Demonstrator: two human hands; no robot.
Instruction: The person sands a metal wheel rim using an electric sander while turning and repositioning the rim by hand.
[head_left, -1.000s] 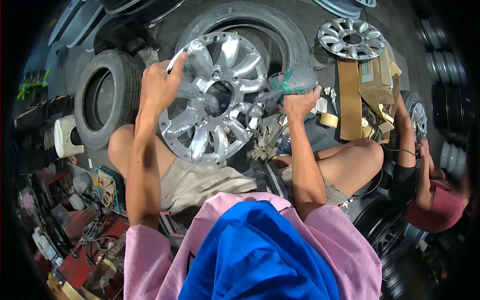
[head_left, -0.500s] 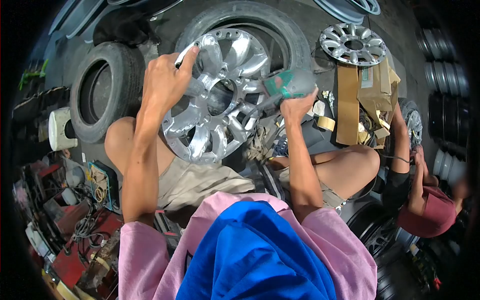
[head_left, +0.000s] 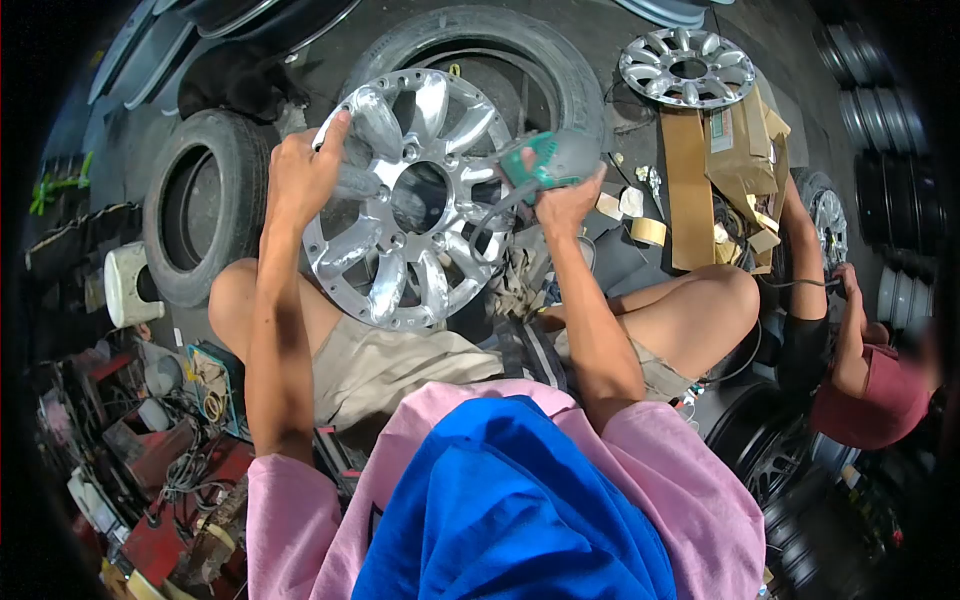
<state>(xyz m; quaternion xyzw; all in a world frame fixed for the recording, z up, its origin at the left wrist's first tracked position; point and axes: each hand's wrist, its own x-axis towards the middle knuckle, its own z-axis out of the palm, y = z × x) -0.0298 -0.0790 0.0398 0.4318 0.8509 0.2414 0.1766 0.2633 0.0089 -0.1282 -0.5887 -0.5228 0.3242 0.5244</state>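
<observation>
A shiny metal wheel face (head_left: 398, 240) with several spokes and a round center hole stands tilted in front of my crossed legs. My left hand (head_left: 303, 170) is closed on its upper left rim, thumb over the edge. My right hand (head_left: 572, 203) grips a green and grey power sander (head_left: 552, 160), blurred by motion, at the wheel's right side. Whether the sander's pad touches the metal I cannot tell. Its cord hangs down across the right spokes. Behind the wheel lies a large tire (head_left: 480, 30), partly hidden by it.
Left stands another tire (head_left: 205, 205), near a white container (head_left: 130, 285). Cardboard (head_left: 690, 190) supports a second wheel face (head_left: 687, 68); a tape roll (head_left: 648, 232) lies beside it. Tools and cables (head_left: 185, 475) clutter the lower left. Another person (head_left: 865, 400) works at far right.
The wheel face has shifted slightly left and turned more upright, my left hand moving left and down with it. The right hand and sander have moved a little left.
</observation>
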